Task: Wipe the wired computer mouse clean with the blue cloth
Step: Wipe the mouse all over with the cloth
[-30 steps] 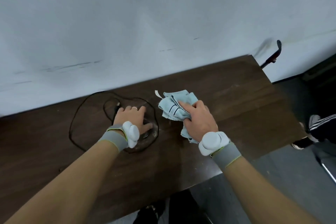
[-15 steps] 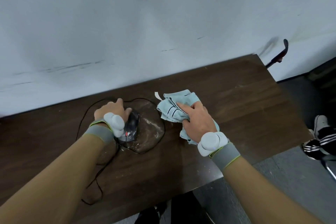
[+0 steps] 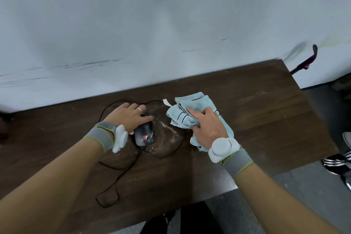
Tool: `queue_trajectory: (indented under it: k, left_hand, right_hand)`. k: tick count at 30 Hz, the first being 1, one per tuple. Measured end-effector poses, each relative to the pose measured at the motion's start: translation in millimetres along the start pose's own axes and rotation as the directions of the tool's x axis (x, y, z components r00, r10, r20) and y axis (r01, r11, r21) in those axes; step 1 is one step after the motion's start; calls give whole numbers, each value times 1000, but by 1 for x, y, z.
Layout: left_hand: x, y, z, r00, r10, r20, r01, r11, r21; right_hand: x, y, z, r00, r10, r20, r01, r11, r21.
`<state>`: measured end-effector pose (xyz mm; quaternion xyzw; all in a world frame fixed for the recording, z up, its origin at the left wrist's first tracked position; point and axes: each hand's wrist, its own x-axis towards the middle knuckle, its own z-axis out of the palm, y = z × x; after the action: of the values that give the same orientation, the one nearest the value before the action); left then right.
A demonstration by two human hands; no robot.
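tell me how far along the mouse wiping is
Early. Done: both things are in hand. The left hand grips the mouse on the table; the right hand bunches the cloth beside it, apart from the mouse. Left: all the wiping, since white dust shows on the mouse.

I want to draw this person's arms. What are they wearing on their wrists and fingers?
Both forearms are bare, with no sleeves. Each wrist has a grey stretchy band edged in yellow-green, carrying a smooth, rounded white gadget: one on the left wrist, one on the right wrist. The left hand also wears a pale ring. The right hand shows no ring.
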<state>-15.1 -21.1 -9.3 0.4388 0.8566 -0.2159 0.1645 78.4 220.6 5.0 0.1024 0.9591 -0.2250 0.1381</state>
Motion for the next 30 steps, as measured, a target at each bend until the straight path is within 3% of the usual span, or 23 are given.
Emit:
queue_trajectory:
  k: [4,8,11,14,18,22,26,30]
  left_hand:
    - [-3,6,14,991,-130,21,132,973,-190]
    - [-5,21,24,970,-228,-79,190,924,-332]
    - [-6,28,28,955,-280,-95,221,889,-402]
    - [-8,29,35,942,-315,-117,220,842,-494]
    - [-11,28,37,937,-331,-109,233,828,-510]
    - [-8,32,36,931,-349,-103,253,825,-506]
    - [-8,35,36,913,-384,-139,272,825,-495]
    - [-9,34,39,915,-382,-133,268,818,-509]
  right_hand:
    - [0,-9,5,999,-29,-16,30,999,43]
    - [1,-31,25,991,-130,31,127,988,82]
    - [-1,-46,54,970,-209,122,213,977,-19]
    - [1,-42,69,975,-163,148,186,970,-159]
    - [19,-32,49,975,-135,177,192,913,-360]
    - [22,-32,32,989,-144,-16,134,953,-272]
    - [-6,-48,61,956,-267,120,290,924,-251]
    - [1,-27,58,981,-105,161,161,908,-387]
